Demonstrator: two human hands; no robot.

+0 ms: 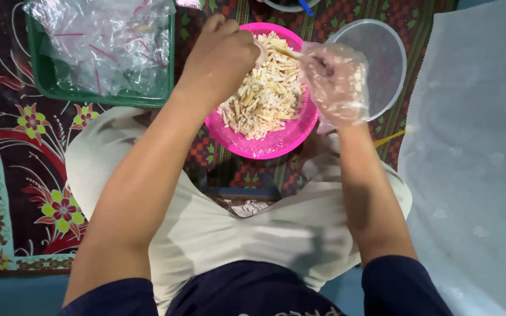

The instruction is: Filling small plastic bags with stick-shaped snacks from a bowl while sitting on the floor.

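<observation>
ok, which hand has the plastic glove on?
The right hand: it wears a clear plastic glove, over the pink bowl of pale sticks. The left hand is bare.

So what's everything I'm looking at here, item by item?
Basket: one, pink, centre of the mat, holding the sticks.
Snack sticks: a heap, pale yellow, inside the basket.
Clear bowl: one, see-through, right of the basket.
Tray: one, green, top left.
Plastic bags: a pile, clear with red strips, in the tray.
Mat: one, patterned with flowers, under everything.
Sheet: one, pale blue-white, right side.
Left hand: bare, closed over the basket's left rim; what it grips is hidden.
Right hand: in a clear plastic glove, pinching one stick above the basket.
</observation>
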